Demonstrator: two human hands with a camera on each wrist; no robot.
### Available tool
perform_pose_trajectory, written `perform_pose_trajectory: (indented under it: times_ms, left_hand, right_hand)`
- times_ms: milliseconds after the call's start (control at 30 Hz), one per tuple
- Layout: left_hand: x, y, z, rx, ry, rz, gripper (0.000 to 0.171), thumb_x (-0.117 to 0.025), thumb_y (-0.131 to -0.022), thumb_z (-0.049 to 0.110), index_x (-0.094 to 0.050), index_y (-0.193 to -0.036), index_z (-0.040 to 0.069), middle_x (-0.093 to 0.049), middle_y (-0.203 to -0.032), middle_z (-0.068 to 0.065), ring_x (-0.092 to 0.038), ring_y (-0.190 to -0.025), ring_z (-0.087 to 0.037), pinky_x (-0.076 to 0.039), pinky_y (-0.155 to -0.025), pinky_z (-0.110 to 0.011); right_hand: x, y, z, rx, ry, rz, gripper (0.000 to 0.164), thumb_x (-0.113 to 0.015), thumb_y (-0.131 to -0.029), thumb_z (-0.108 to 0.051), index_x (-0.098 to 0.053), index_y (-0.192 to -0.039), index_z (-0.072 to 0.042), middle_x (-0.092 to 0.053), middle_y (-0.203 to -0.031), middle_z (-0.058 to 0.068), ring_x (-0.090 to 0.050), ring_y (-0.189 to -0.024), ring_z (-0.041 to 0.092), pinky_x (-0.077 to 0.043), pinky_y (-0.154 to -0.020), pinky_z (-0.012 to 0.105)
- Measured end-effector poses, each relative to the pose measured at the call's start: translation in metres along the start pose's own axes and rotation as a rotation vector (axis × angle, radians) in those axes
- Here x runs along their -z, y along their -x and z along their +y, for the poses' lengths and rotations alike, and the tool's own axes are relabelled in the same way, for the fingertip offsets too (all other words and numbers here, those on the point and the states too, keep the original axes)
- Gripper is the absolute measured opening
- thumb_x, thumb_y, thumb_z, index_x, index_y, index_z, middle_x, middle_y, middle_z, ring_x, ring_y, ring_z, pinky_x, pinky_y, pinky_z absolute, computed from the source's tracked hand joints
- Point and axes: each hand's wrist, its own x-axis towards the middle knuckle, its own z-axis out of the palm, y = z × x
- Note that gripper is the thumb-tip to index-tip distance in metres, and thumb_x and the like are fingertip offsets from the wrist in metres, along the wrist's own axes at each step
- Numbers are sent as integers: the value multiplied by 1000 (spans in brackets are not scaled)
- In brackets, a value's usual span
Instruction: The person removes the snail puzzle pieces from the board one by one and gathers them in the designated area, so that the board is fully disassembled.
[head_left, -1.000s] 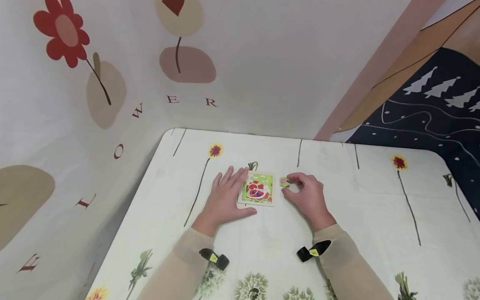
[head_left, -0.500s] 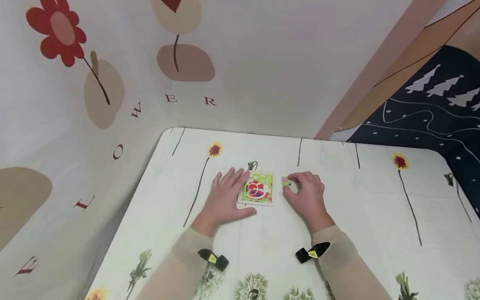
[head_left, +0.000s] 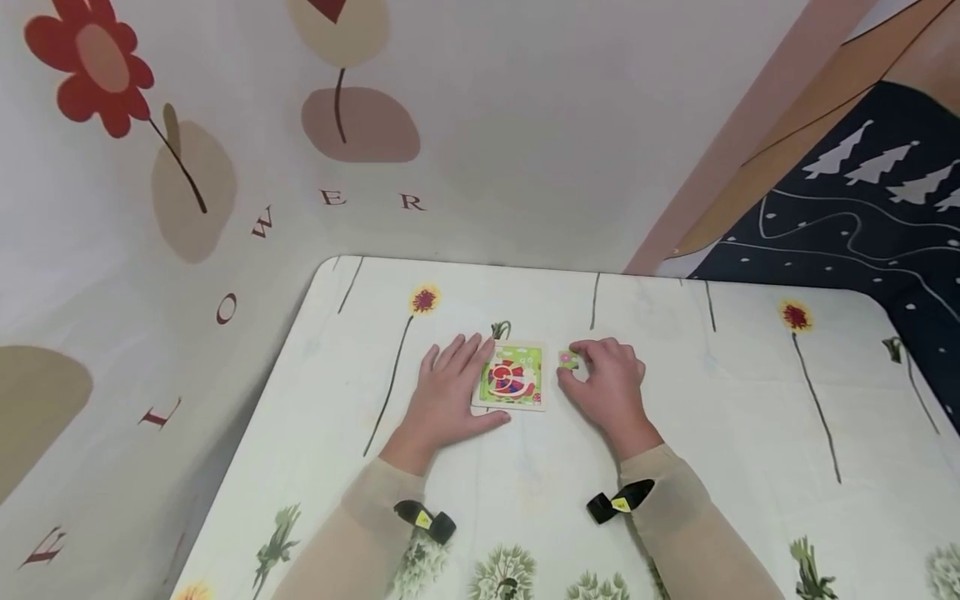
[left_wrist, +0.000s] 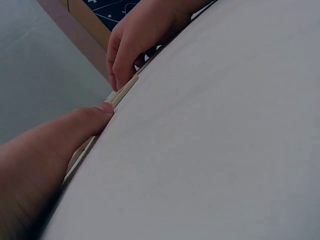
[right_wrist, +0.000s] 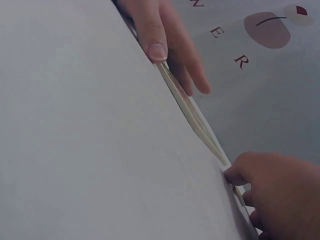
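Note:
A square wooden jigsaw puzzle (head_left: 519,380) with a red and purple snail picture on a green ground lies on the table in the head view. My left hand (head_left: 442,396) rests along its left side, fingers stretched and spread, thumb out below the near edge. Just right of the board, my right hand (head_left: 611,387) pinches a small green puzzle piece (head_left: 566,358) with a pink flower between thumb and index finger. Part of that piece is hidden by the fingers. In the right wrist view the board's pale edge (right_wrist: 190,112) runs between both hands.
The table (head_left: 720,425) has a white cloth printed with flowers and stems. Behind it stands a pale wall (head_left: 525,167) with letters and flower shapes. A dark panel with white trees (head_left: 840,225) is at the right. A black strapped device sits on each wrist.
The piece in my right hand has turned slightly and now shows more squarely beside the board. My left hand and the puzzle keep their places; the head view has shifted a little.

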Motion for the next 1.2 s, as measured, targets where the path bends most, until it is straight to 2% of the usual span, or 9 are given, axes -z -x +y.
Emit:
perform_pose_trajectory:
  times_ms: [300, 467, 633, 767, 967, 1200]
  left_hand:
    - [1, 2, -1, 34, 27, 23, 109, -72, -85, 72, -31, -170, 18, -38, -169, -8, -27, -158, -33, -17, -124, -64]
    - [1, 1, -2, 41, 23, 26, 108, -72, -86, 73, -31, -170, 18, -38, -169, -7, -27, -158, -32, -17, -124, -63]
    - [1, 2, -2, 44, 16, 18, 108, -70, -86, 74, -31, -170, 18, -37, -170, -7, -27, -158, -32, -16, -125, -63]
    - [1, 4, -2, 44, 15, 22, 108, -71, -85, 74, -33, -169, 17, -39, -169, -8, -28, -158, -33, -17, -124, -64]
    - [1, 2, -2, 40, 2, 18, 109, -68, -86, 77, -32, -170, 17, -38, -169, -6, -27, -158, -31, -17, -125, -63]
    - [1, -1, -1, 35, 8, 17, 111, -68, -85, 79, -32, -169, 16, -38, -169, -7, -28, -158, -31, -17, -124, -64]
  right_hand:
    - [-2, -1, -6, -33, -4, -17, 40, -82, -90, -32, -77, -123, -10, -64, -111, 11, -51, -115, 39, -31, -104, 62]
    - [-3, -3, -7, -39, -10, -14, 42, -83, -90, -33, -76, -126, -11, -65, -111, 11, -52, -114, 38, -31, -103, 62]
    - [-7, -5, -10, -48, -68, 13, 44, -84, -88, -31, -75, -126, -12, -67, -115, 10, -54, -115, 35, -29, -102, 62]
    - [-12, -7, -18, -10, -105, 19, 39, -82, -88, -32, -77, -122, -14, -67, -118, 8, -54, -115, 34, -27, -102, 62]
    - [-22, -10, -31, 73, -113, -4, 30, -82, -90, -34, -81, -115, -17, -60, -107, 3, -47, -112, 32, -26, -100, 61]
    - [-36, -13, -45, 127, -56, -54, 29, -81, -92, -36, -82, -115, -19, -60, -116, 6, -47, -113, 34, -29, -99, 60]
